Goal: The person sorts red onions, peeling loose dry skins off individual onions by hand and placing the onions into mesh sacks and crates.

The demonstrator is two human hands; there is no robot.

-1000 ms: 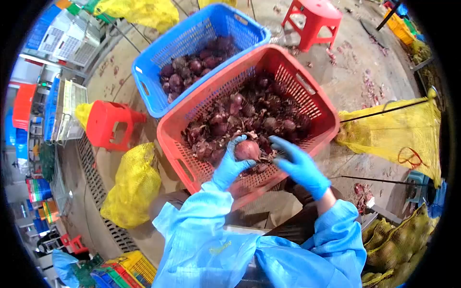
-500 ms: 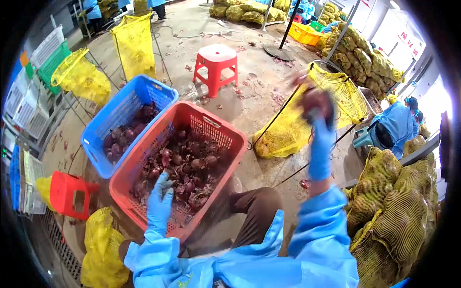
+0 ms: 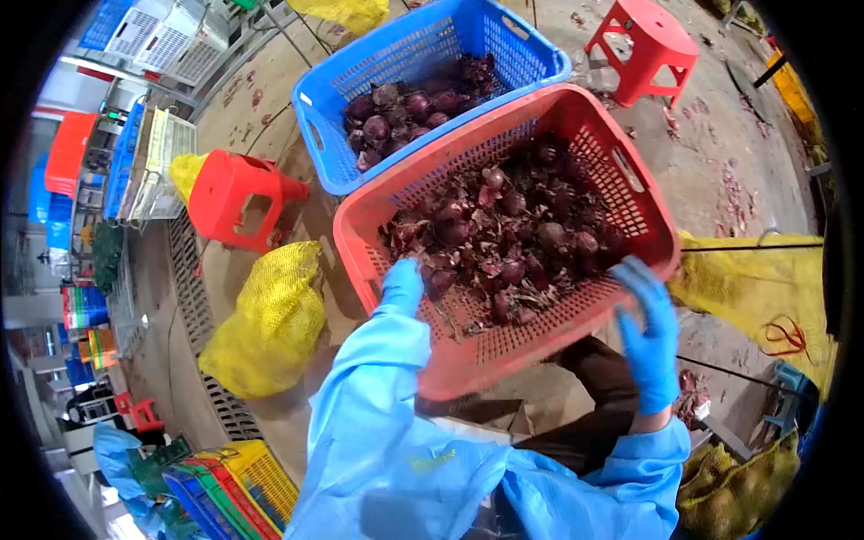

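Note:
Red onions (image 3: 504, 238) with loose dry skins lie in the red plastic crate (image 3: 661, 229) in front of me. My left hand (image 3: 402, 286), in a blue glove, reaches over the crate's near left side to the onions. Its fingertips are mostly hidden, so what it grips, if anything, cannot be made out. My right hand (image 3: 648, 337), also gloved in blue, is by the crate's right near corner, fingers apart and holding nothing. Beyond the red crate stands a blue crate (image 3: 315, 144) with more red onions (image 3: 396, 117) inside.
A red stool (image 3: 236, 198) stands left, with a filled yellow net bag (image 3: 270, 324) nearer me. Another red stool (image 3: 652, 45) is at the back right. A yellow net (image 3: 756, 283) hangs at right, above filled sacks (image 3: 742, 490). Stacked coloured crates (image 3: 238, 486) are at lower left.
My right hand has come from the yellow net, where it was raised with a dark red onion, back to the red crate and is now without it. The view has turned left.

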